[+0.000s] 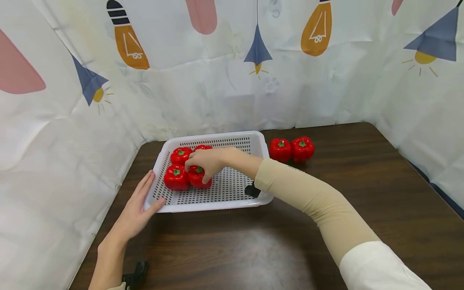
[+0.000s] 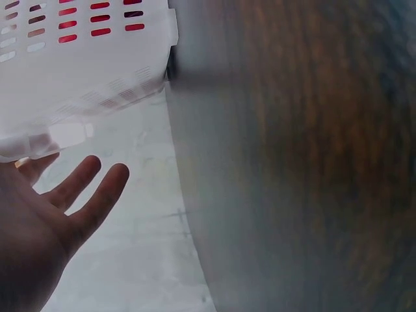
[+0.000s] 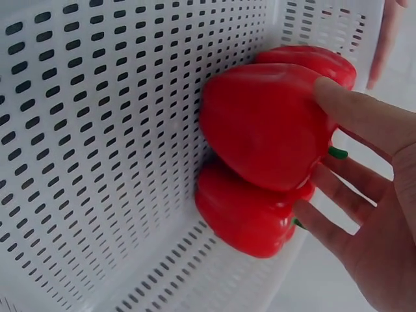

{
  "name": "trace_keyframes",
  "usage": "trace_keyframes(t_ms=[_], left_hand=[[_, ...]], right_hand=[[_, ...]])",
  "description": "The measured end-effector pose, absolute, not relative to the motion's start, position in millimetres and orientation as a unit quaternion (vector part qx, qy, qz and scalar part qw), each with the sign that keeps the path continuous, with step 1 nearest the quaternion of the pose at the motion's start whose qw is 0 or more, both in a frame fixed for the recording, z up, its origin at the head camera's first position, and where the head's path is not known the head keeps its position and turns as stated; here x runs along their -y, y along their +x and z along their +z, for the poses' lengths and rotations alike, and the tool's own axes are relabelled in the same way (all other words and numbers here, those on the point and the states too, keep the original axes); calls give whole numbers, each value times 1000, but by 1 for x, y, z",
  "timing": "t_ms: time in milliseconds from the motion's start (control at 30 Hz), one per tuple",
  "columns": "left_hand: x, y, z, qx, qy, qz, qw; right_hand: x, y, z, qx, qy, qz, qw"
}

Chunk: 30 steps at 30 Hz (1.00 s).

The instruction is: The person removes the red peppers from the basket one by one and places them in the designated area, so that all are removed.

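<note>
on the dark table (image 1: 203, 249), two peppers (image 1: 303, 150) sit beside the basket (image 1: 214, 207).

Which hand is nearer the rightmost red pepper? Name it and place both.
Right. The right hand is inside the white basket, holding another red pepper, left of the rightmost red pepper; the left hand is farther off, at the basket's left end.

I face dark wood-grain table (image 1: 369, 193), pale glare (image 1: 253, 262) on stretch nearest me. Creased white cloth (image 1: 195, 92) hangs behind it and along my left and right. Prints on cloth: orange bulb (image 1: 131, 46) ahead left, second orange bulb (image 1: 316, 29) ahead right; blue lamp shade (image 1: 257, 48) straight ahead, yellow bulb (image 1: 258, 68) below; pink rounded shape (image 1: 16, 70) at far left of my view.
</note>
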State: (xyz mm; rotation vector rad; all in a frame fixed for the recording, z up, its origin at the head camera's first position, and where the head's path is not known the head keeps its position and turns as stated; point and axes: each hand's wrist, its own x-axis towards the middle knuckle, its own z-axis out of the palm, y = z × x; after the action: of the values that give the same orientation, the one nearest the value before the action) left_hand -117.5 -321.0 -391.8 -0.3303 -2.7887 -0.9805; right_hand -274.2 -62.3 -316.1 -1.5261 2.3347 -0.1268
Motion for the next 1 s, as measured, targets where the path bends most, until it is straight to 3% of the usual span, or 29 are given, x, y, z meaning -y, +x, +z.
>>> trace_keyframes(t_ms=[1000], left_hand=[[324, -118, -396, 929, -119, -339, 89]], right_hand=[[52, -269, -317, -802, -552, -44, 223]])
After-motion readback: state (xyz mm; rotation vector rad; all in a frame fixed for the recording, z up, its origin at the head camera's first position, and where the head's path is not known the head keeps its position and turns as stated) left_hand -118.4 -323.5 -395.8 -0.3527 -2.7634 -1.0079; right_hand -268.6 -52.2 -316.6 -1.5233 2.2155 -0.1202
